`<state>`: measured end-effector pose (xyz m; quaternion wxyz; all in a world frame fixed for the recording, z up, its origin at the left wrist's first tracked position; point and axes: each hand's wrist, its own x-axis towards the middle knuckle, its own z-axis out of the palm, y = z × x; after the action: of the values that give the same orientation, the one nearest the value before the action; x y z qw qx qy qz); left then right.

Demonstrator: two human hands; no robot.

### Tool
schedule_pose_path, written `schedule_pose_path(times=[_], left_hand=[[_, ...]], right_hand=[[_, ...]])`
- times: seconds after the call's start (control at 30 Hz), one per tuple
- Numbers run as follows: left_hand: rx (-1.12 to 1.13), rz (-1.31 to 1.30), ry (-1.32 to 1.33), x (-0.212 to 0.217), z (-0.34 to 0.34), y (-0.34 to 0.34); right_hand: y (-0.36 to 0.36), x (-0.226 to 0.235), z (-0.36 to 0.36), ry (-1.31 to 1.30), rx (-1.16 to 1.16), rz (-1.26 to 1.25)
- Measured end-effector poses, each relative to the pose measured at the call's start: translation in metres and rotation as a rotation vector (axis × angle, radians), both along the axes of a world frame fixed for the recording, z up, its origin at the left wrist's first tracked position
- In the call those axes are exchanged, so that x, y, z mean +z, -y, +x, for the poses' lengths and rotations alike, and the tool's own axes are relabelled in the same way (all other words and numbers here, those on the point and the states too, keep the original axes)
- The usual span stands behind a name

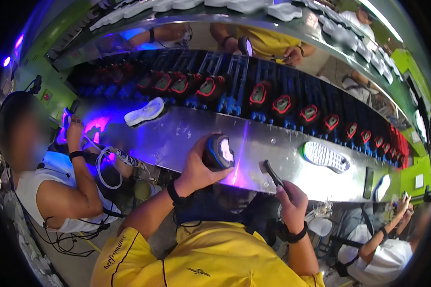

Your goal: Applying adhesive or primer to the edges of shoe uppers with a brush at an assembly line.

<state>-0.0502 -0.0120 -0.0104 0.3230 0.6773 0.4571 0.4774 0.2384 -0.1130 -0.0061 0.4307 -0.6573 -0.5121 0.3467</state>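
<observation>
A dark shoe (pixel 214 154) with a pale, brightly lit end is gripped in my left hand (pixel 196 167), tilted up above the near edge of the metal bench. My thumb lies along its lower side, and the fingers behind it are partly hidden. Further right, my right hand (pixel 293 201) is closed around the handle of a small brush (pixel 274 174), whose bristled head points up and left. Brush and shoe are apart. Beyond the shoe, a white shoe sole (pixel 145 112) lies on the bench at the left; another white sole (pixel 325 157) with a ridged face lies at the right.
Behind the metal bench (pixel 187 129) runs a blue rack (pixel 231 103) carrying several dark shoes with red collars (pixel 282 104). A dark oblong block (pixel 368 182) lies at the right. More soles (pixel 285 12) line an upper shelf. Co-workers sit left (pixel 67 191) and right (pixel 378 253).
</observation>
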Motion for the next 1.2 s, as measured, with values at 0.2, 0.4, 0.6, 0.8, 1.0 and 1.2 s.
schedule_pose_path(times=[0.2,0.4,0.6,0.8,1.0,1.2], left_hand=[[-0.046,0.244,-0.305,-0.026,-0.001,0.038],[-0.07,0.343,-0.427,-0.056,-0.007,0.062],[-0.046,0.334,-0.396,-0.077,-0.013,0.071],[-0.016,0.311,-0.377,-0.081,-0.01,0.073],[0.005,0.339,-0.401,-0.078,-0.004,0.072],[0.005,0.329,-0.411,-0.078,-0.002,0.076]], right_hand=[[-0.02,-0.041,-0.014,-0.085,0.104,-0.16],[-0.033,-0.074,-0.035,-0.14,0.13,-0.23],[-0.035,-0.088,-0.054,-0.162,0.131,-0.208],[-0.016,-0.086,-0.054,-0.308,0.168,-0.233],[0.003,-0.058,-0.04,-0.442,0.282,-0.33],[0.008,-0.054,-0.038,-0.334,0.274,-0.275]])
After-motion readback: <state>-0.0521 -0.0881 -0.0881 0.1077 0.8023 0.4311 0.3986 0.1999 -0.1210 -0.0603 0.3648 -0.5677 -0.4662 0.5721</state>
